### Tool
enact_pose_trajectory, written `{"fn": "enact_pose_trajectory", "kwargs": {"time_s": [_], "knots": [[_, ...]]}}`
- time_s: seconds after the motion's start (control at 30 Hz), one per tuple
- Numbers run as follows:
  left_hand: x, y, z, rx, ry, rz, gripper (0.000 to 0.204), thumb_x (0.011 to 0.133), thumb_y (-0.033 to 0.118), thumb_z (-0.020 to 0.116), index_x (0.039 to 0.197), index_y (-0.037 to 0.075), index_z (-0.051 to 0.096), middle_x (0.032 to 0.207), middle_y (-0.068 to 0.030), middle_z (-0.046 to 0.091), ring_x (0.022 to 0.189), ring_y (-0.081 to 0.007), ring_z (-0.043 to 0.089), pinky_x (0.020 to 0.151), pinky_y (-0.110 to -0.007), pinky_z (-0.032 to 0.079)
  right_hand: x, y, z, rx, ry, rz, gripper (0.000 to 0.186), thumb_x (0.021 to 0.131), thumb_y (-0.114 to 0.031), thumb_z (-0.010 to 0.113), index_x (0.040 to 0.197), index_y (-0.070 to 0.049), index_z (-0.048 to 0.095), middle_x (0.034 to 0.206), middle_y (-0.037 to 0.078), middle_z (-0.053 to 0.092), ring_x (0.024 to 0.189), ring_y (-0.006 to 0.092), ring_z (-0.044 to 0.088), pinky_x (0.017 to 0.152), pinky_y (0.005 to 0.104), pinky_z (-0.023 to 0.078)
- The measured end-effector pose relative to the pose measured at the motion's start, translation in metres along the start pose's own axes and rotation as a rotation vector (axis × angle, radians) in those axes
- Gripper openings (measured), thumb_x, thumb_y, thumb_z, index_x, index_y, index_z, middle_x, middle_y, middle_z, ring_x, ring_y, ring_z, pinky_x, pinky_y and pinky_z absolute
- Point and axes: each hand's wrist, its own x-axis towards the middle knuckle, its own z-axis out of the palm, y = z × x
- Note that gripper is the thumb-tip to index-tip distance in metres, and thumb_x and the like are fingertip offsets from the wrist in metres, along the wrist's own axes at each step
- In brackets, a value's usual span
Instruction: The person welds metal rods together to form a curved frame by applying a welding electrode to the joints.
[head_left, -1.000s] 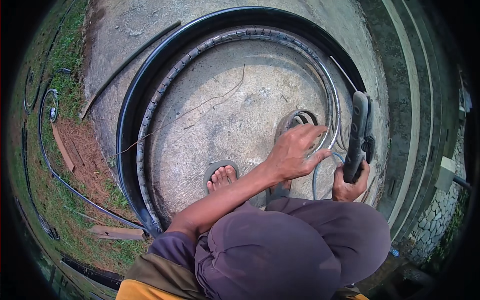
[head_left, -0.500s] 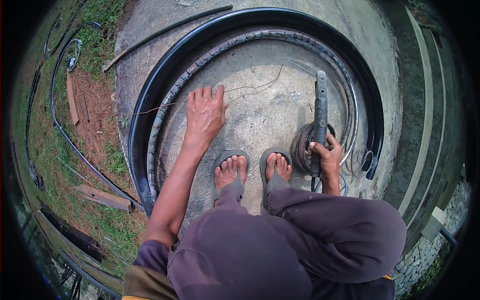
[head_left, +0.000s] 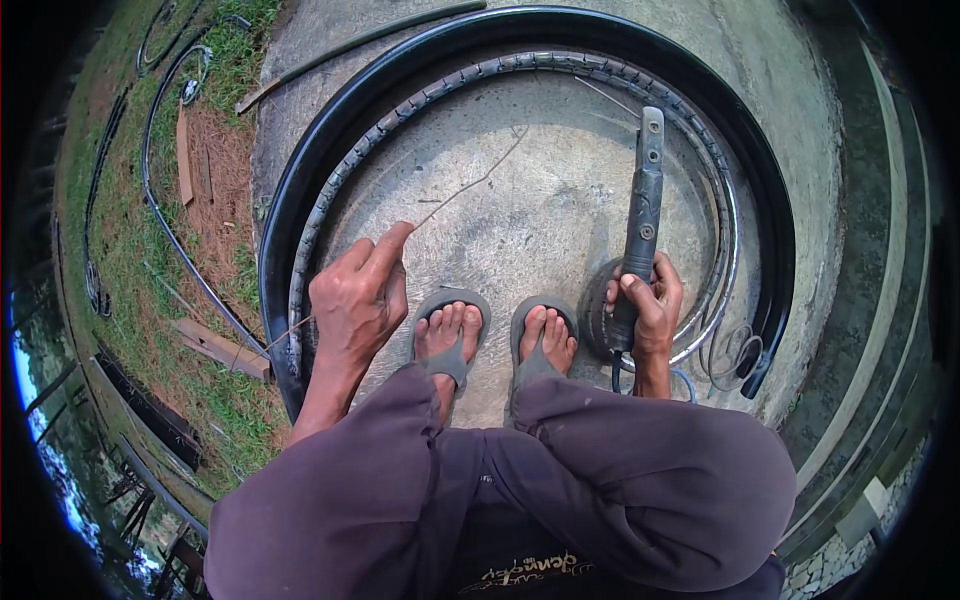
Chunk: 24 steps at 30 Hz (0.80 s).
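Keeping the thin wire and grey tool apart seems wise: the left hand has fingers pinched on the wire toward the concrete's left edge, the right hand's clamp the tool rightward.

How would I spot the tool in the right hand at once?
Find the big black arch on the ground. Inside it, toward the picture's right, the right hand grips the tool, thick and dark. Unlike the thin, bent wire in the left hand, it is straight, with a slim rod at its far end and a cable at its near end.
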Motion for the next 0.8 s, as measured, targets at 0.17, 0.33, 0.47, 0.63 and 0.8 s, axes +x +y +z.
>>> {"fn": "enact_pose_trajectory", "kwargs": {"time_s": [0.17,0.33,0.47,0.63,0.8], "knots": [[-0.003,-0.009,0.002,0.066,0.033,-0.111,0.022,0.085,0.003,0.058,0.106,0.007,0.063,0.082,-0.0122,0.064,0.07,-0.0336,0.064,0.064,-0.042,0.05,-0.005,0.011,0.013,0.037,-0.069,0.096,0.032,0.087,-0.007,0.065,0.113,0.005,0.052,0.081,0.009,0.063,0.067,0.0127,0.063,0.059,0.0267,0.053],[-0.017,-0.02,0.024,0.13,-0.267,-0.268,0.024,0.089,0.014,0.059,0.112,0.009,0.065,0.095,-0.0171,0.07,0.083,-0.0366,0.068,0.071,-0.046,0.053,-0.01,0.024,0.03,0.053,-0.136,0.21,0.03,0.087,-0.003,0.064,0.113,0.006,0.052,0.08,0.009,0.065,0.064,0.0129,0.065,0.058,0.027,0.053],[-0.023,-0.022,0.042,0.004,-0.35,-0.271,0.032,0.095,0.028,0.063,0.12,0.009,0.065,0.09,-0.0193,0.069,0.08,-0.0394,0.069,0.069,-0.048,0.053,-0.008,0.039,0.034,0.005,-0.19,0.296,0.03,0.086,-0.003,0.065,0.112,0.005,0.053,0.077,0.009,0.066,0.062,0.0133,0.066,0.057,0.0273,0.053],[-0.021,-0.019,0.066,-0.175,-0.345,-0.27,0.033,0.095,0.03,0.063,0.12,0.01,0.064,0.093,-0.0189,0.07,0.082,-0.0394,0.069,0.07,-0.047,0.054,-0.005,0.047,0.04,0.09,-0.207,0.394,0.029,0.091,-0.015,0.064,0.111,0.003,0.053,0.076,0.011,0.066,0.061,0.017,0.066,0.055,0.0289,0.055],[-0.025,-0.018,0.097,-0.25,-0.274,-0.192,0.031,0.093,0.023,0.065,0.12,0.008,0.062,0.094,-0.0173,0.068,0.086,-0.0398,0.067,0.072,-0.048,0.053,-0.002,0.053,0.051,0.55,-0.265,0.616,0.03,0.096,-0.025,0.059,0.111,0.0,0.053,0.078,0.011,0.063,0.061,0.0197,0.066,0.052,0.0303,0.055]]}}
